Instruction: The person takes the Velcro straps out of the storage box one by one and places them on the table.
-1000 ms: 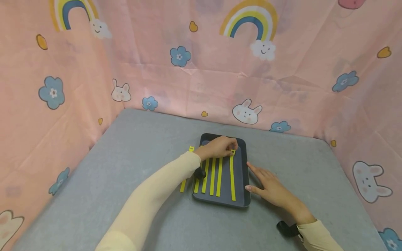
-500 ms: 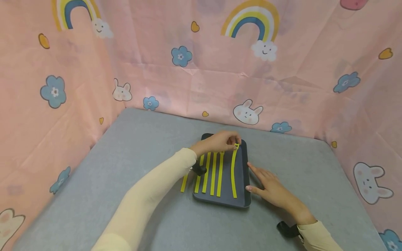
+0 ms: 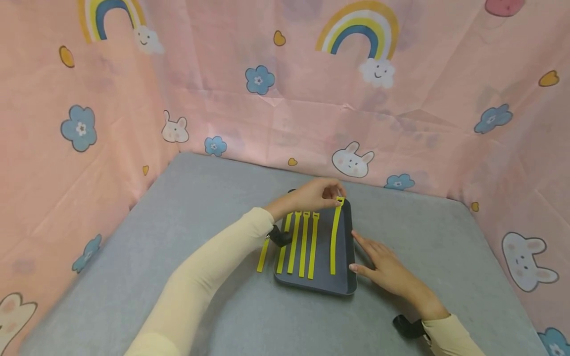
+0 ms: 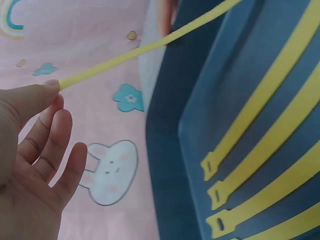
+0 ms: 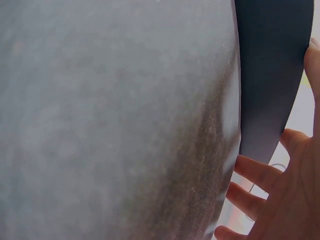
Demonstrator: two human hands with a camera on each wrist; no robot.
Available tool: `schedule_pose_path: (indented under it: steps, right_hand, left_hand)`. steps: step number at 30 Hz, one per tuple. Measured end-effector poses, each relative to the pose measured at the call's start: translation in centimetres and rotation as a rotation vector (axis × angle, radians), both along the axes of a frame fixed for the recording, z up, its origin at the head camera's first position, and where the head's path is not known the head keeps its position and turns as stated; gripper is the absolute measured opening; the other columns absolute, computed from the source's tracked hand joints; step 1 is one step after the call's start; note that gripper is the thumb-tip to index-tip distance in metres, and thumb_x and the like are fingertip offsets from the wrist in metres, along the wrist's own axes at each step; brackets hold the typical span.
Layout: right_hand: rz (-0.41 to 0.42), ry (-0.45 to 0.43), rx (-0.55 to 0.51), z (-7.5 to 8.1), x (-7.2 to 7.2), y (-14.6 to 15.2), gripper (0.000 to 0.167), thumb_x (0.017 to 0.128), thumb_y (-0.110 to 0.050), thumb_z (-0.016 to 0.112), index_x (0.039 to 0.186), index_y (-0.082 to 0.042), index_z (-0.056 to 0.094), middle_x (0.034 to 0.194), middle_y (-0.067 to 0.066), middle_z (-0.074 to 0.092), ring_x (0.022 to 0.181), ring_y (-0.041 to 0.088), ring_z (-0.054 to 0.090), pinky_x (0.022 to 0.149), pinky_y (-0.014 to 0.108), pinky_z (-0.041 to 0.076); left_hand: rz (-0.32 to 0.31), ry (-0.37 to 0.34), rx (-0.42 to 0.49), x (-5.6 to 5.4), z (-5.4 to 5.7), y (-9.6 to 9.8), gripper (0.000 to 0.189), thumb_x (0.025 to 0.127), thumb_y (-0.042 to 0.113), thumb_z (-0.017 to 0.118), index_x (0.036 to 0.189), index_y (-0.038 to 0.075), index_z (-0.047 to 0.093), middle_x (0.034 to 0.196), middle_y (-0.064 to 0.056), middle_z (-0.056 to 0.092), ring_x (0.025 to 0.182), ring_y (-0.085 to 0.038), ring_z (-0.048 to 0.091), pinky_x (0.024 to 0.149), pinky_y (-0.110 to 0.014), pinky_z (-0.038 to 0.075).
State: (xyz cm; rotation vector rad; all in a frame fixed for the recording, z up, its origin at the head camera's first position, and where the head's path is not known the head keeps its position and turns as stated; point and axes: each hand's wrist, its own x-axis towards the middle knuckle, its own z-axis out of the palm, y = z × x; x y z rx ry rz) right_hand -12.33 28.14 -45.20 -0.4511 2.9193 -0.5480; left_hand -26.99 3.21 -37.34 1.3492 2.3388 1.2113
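In the head view my left hand (image 3: 313, 194) pinches the slotted head of a yellow hook-and-loop cable tie (image 3: 334, 247) over the far right corner of a dark grey tray (image 3: 323, 252). The left wrist view shows this tie (image 4: 115, 61) stretching from thumb and fingertip back across the tray wall. Several more yellow cable ties (image 3: 304, 252) lie side by side in the tray, slotted heads away from me. My right hand (image 3: 386, 267) touches the tray's right side with its fingers extended; in the right wrist view its fingertips meet the outer wall (image 5: 275, 75).
Left of the tray, one more yellow cable tie (image 3: 263, 257) lies on the grey tabletop (image 3: 213, 198), partly hidden by my left wrist. Pink patterned curtains (image 3: 213, 59) rise behind the table and along both sides.
My left hand has moved away from me and slightly right, drawing the pinched cable tie toward the tray's far edge; its near end slid farther up the tray. My right hand stays put.
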Motion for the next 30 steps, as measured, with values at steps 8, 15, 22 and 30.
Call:
schedule_pose_path:
  steps: [8, 15, 22, 30]
  right_hand:
    - [0.003, -0.002, 0.002, -0.2, -0.1, 0.2, 0.082, 0.094, -0.061, 0.054, 0.160, -0.032, 0.013, 0.156, 0.022, 0.037, 0.140, 0.052, 0.035, 0.105, 0.075, 0.025]
    - [-0.001, -0.011, 0.003, -0.1, -0.2, 0.2, 0.083, 0.094, -0.061, 0.053, 0.160, -0.032, 0.013, 0.156, 0.022, 0.037, 0.140, 0.052, 0.034, 0.105, 0.076, 0.025]
    - [0.004, 0.002, 0.006, -0.2, -0.1, 0.2, 0.083, 0.094, -0.061, 0.054, 0.160, -0.032, 0.013, 0.156, 0.022, 0.037, 0.140, 0.052, 0.035, 0.106, 0.075, 0.025]
    - [0.016, 0.032, -0.004, -0.3, -0.1, 0.2, 0.082, 0.094, -0.059, 0.055, 0.159, -0.033, 0.014, 0.156, 0.020, 0.038, 0.140, 0.050, 0.036, 0.106, 0.074, 0.027]
  left_hand:
    - [-0.023, 0.042, 0.045, 0.3, 1.7, -0.6, 0.023, 0.097, 0.013, 0.064, 0.119, 0.009, 0.063, 0.094, -0.005, 0.063, 0.083, -0.011, 0.061, 0.084, -0.018, 0.052]
    - [-0.009, 0.034, 0.067, 0.6, 3.3, -1.8, 0.022, 0.096, 0.016, 0.065, 0.118, 0.013, 0.064, 0.097, -0.002, 0.063, 0.087, -0.010, 0.062, 0.093, -0.018, 0.051]
    - [-0.010, 0.074, 0.131, 0.7, 5.1, -3.1, 0.023, 0.094, 0.013, 0.068, 0.117, 0.009, 0.065, 0.096, -0.005, 0.065, 0.084, -0.011, 0.062, 0.088, -0.020, 0.053]
    - [-0.018, 0.066, 0.186, 1.3, 7.0, -5.1, 0.024, 0.094, 0.010, 0.067, 0.117, 0.007, 0.065, 0.100, -0.007, 0.066, 0.084, -0.014, 0.063, 0.087, -0.024, 0.055]
